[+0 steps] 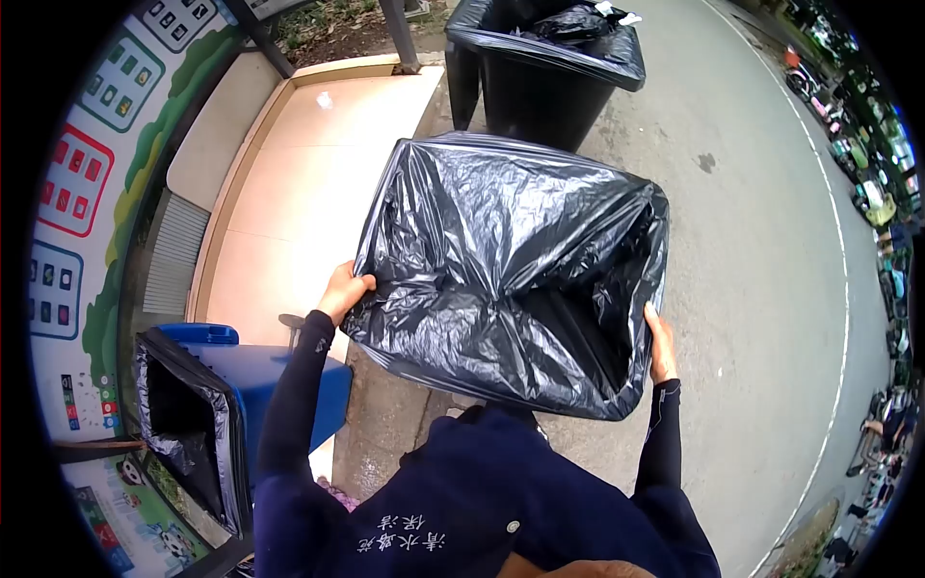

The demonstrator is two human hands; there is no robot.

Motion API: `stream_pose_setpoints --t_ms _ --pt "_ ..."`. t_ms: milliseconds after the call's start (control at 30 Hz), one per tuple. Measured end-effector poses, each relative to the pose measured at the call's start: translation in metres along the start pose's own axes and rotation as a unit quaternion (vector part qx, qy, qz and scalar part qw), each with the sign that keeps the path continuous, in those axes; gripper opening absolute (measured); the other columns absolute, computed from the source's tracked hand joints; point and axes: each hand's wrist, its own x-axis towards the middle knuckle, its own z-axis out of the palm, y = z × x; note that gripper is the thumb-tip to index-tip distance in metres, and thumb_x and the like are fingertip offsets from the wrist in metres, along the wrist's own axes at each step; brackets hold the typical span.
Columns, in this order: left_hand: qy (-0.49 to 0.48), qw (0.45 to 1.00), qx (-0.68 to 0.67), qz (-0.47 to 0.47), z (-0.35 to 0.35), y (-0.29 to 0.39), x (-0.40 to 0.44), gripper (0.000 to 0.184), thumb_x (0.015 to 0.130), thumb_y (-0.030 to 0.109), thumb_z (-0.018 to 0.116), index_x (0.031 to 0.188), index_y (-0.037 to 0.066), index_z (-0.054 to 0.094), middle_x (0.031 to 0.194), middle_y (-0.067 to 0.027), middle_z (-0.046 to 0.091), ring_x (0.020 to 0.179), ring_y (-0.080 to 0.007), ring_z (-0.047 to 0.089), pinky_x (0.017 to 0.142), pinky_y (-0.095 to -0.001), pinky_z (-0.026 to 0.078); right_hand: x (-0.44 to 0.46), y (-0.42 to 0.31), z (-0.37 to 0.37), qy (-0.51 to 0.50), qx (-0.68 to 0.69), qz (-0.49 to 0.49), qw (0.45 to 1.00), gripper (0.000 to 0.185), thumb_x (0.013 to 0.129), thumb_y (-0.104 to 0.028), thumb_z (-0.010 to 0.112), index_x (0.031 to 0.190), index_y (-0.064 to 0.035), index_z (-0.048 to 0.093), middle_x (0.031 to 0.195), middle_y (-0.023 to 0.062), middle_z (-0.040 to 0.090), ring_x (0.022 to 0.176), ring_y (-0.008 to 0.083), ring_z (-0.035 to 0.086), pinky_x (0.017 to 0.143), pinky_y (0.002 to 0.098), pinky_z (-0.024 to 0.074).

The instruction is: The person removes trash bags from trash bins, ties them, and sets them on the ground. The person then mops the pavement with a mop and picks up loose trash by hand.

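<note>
While both hands clasp opposite sides of its rim, a black garbage bag is spread across a wide rectangular mouth between them, beside the right edge of the tiled platform. Its near edge sits just in front of the person's dark blue top. The left hand grasps the left rim, its thumb hooked over the plastic at the inner edge and the other fingers hidden beneath. The right hand holds the right rim, with its tip against the folded film; how its remaining fingers curl is hidden. Inside, the liner sags in creased folds, with a dark hollow toward the right hand. Beyond the far rim, near the platform's far right corner, a black wheelie bin stands on the paved ground, holding bunched black plastic and white scraps at its far side. At the platform's near edge, by the left sleeve, a blue wheelie bin has its mouth lined in black plastic, with crumpled film showing in its shadowed interior.
</note>
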Motion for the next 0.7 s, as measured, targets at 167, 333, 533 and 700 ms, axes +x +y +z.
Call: stream_pose_setpoints --t_ms 167,333,533,700 --pt "-0.007 0.996 0.084 0.007 -0.003 0.02 0.021 0.021 0.06 0.002 0.061 0.08 -0.005 0.065 0.063 -0.0049 0.062 0.057 -0.0153 0.056 0.055 -0.0302 0.045 0.008 -0.023 0.009 0.021 0.088 0.064 0.994 0.06 0.095 -0.045 0.056 0.129 0.0037 0.056 0.126 0.0066 0.061 0.111 0.0169 0.058 0.099 0.0298 0.0416" --pt "-0.024 1.0 0.016 0.003 0.004 -0.03 0.055 0.023 0.055 -0.011 0.053 0.075 -0.004 0.061 0.06 0.0002 0.051 0.057 -0.0103 0.048 0.048 -0.0271 0.035 0.024 -0.002 0.017 0.056 0.056 -0.033 0.996 0.06 0.099 -0.04 0.049 0.137 0.0056 0.048 0.137 0.0093 0.052 0.126 0.0198 0.047 0.11 0.0309 0.0305" --pt "-0.09 0.993 -0.064 0.051 0.012 -0.018 0.076 0.011 0.059 -0.009 0.049 0.063 0.0 0.054 0.057 -0.0006 0.047 0.054 -0.0115 0.045 0.048 -0.0282 0.033 -0.012 -0.005 0.033 0.049 0.12 -0.015 0.991 0.062 0.097 -0.042 0.05 0.139 0.0037 0.046 0.136 0.0102 0.053 0.124 0.0207 0.05 0.108 0.0319 0.0343" --pt "-0.146 0.983 -0.051 0.096 0.012 -0.016 0.088 0.007 0.059 -0.003 0.052 0.059 0.003 0.048 0.056 0.0014 0.045 0.054 -0.01 0.045 0.049 -0.0268 0.033 -0.016 0.012 0.007 0.143 -0.03 -0.146 0.978 0.049 0.101 -0.03 0.044 0.135 0.004 0.051 0.138 0.012 0.053 0.129 0.0219 0.047 0.113 0.0331 0.0284"
